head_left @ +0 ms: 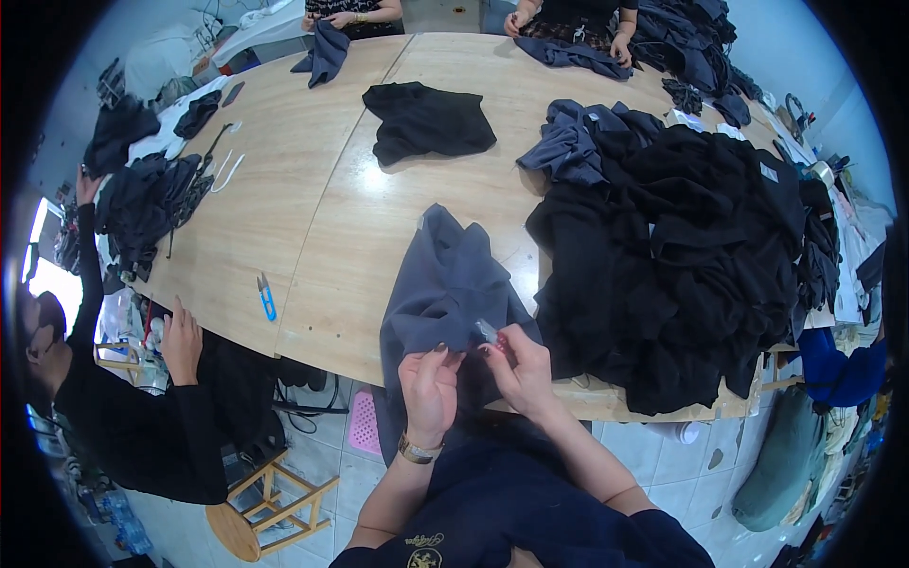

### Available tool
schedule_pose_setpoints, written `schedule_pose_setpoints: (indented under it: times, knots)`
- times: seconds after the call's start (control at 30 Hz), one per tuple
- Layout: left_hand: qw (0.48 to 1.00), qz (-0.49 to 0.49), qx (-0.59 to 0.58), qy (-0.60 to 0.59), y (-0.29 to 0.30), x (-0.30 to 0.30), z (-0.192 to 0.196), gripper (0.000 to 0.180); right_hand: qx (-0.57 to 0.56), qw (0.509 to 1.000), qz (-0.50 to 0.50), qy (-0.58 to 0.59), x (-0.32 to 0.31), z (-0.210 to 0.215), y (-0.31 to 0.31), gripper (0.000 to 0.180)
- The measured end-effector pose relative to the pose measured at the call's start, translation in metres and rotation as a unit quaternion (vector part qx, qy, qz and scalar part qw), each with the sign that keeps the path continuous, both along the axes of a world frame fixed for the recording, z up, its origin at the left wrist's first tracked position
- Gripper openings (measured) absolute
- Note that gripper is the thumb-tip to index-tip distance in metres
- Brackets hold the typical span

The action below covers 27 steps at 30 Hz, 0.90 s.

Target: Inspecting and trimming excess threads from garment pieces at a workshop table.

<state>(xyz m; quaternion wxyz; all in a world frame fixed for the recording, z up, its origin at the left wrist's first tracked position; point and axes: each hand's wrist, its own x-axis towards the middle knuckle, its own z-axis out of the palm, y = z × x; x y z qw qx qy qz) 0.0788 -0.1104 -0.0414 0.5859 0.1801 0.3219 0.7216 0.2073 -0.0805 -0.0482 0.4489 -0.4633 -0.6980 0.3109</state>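
A dark grey-blue garment (445, 284) lies over the table's near edge in front of me, partly hanging down. My left hand (431, 393) is closed, pinching the garment's near edge between thumb and fingers. Close beside it, my right hand (519, 371) is closed around a small tool (488, 333) with a pale, shiny tip and a red part; the fingers hide most of it, and I cannot tell its exact kind. The tool sits right at the cloth.
A big heap of black garments (701, 256) covers the table's right side. One black garment (431, 121) lies farther off. Blue-handled thread snips (267, 297) lie on the left of the wooden table (331, 246). Co-workers handle cloth at the far edge and left; a wooden stool (237, 530) stands lower left.
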Motion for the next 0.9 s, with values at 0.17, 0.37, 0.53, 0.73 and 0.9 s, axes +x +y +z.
schedule_pose_setpoints:
  times: [0.17, 0.37, 0.53, 0.73, 0.9]
  knots:
    - [0.998, -0.022, 0.003, -0.06, -0.001, -0.002, -0.002, 0.019, -0.051, 0.986, -0.019, 0.157, -0.012, 0.002, 0.0, 0.028]
    - [0.993, -0.026, -0.012, -0.114, -0.003, 0.002, 0.001, 0.022, 0.079, 0.997, 0.016, -0.014, -0.011, 0.0, 0.013, 0.033]
    - [0.998, -0.014, -0.024, 0.047, 0.002, -0.003, -0.002, 0.018, -0.035, 0.995, 0.037, 0.09, -0.003, 0.004, 0.015, 0.024]
    - [0.998, -0.009, -0.065, 0.02, 0.006, -0.002, 0.005, 0.018, -0.185, 0.96, 0.069, 0.199, 0.002, 0.01, 0.007, 0.013]
    - [0.994, 0.006, -0.043, 0.099, 0.001, 0.0, -0.003, 0.017, -0.088, 0.981, 0.045, 0.169, -0.006, 0.008, 0.009, 0.015]
